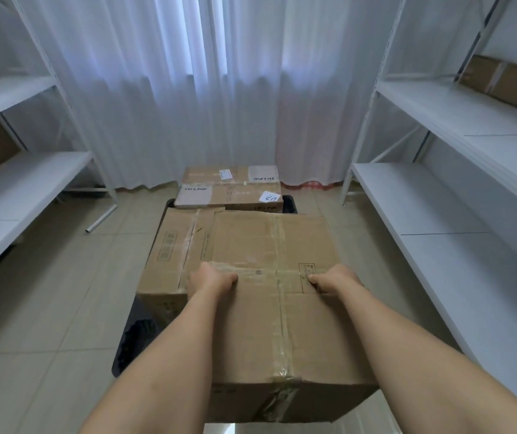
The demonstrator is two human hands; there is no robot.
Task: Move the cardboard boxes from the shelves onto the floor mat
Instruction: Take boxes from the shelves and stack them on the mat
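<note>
Cardboard box [269, 296] lengthwise toward curtain [188, 89]

Boxes [185, 245] crowd mat [135, 343]; tile aisles [47, 292] beside free.

A dark floor mat [132, 343] on the tiled floor [47, 292] carries cardboard boxes: a labelled box [230, 187] at its far end, a second box [172, 255] nearer. The right shelf [470, 111] bears another box [510, 83]
</note>
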